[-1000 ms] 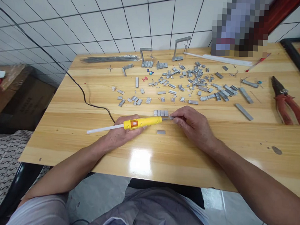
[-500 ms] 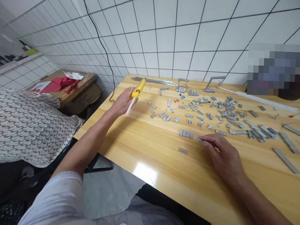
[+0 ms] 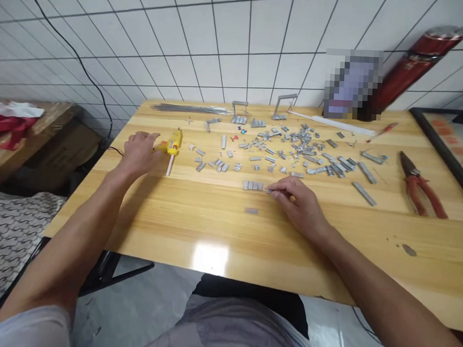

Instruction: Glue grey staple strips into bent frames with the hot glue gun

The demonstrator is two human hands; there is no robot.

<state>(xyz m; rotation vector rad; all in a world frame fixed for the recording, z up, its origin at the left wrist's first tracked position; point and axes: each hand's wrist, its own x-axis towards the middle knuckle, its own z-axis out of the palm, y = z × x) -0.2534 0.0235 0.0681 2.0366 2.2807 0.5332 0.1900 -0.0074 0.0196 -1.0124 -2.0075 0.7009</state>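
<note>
My left hand is over the left part of the wooden table, fingers apart, just left of a yellow glue gun with a white glue stick. The gun rests on the table. My right hand pinches a small grey piece between thumb and fingertips. Just left of that piece lies a short row of joined grey blocks. A single flat grey strip lies nearer the front edge.
Many grey pieces are scattered behind my right hand. Thin wires and two small bracket shapes stand near the tiled wall. Red-handled pliers, a red flask and a black-edged frame are at the right.
The view has swung to the right. My left hand has let go of the yellow glue gun, which now lies on the table. My right hand keeps its pinch beside the row.
</note>
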